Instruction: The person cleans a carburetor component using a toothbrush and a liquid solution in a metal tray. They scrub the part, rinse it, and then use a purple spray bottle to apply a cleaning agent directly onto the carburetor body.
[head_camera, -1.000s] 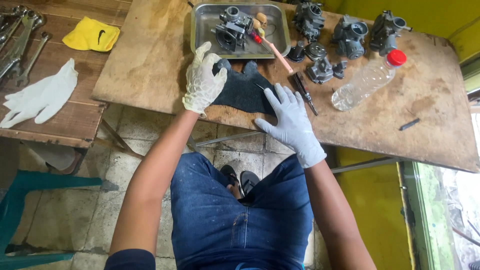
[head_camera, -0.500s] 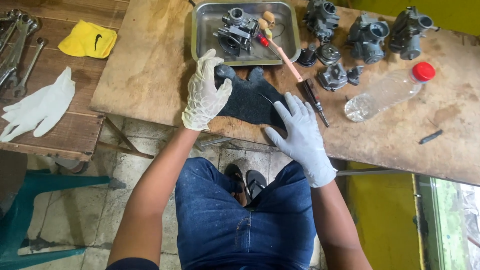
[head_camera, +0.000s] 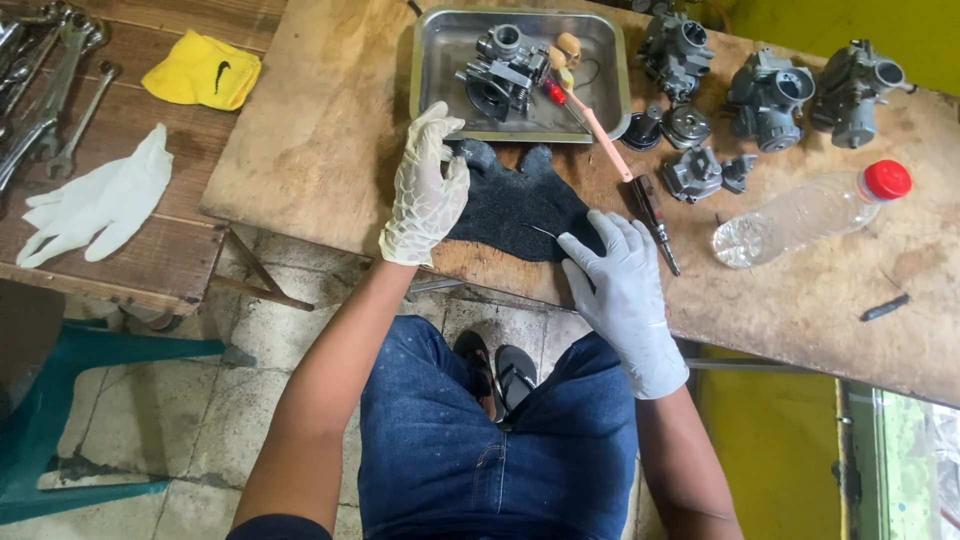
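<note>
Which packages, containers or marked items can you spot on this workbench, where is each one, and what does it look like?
Plastic bottle: lying on its side, right of the hands; clear, red cap, no label visible.
Yellow cloth: far left on the slatted table; folded, with a small dark logo mark.
Metal tray: at the board's far edge; rectangular, silver, holding a grey carburetor.
No signs or screens.

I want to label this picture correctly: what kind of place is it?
Probably a small engine repair workshop: carburetors on a worn wooden table, wrenches nearby, and a screwdriver.
</note>
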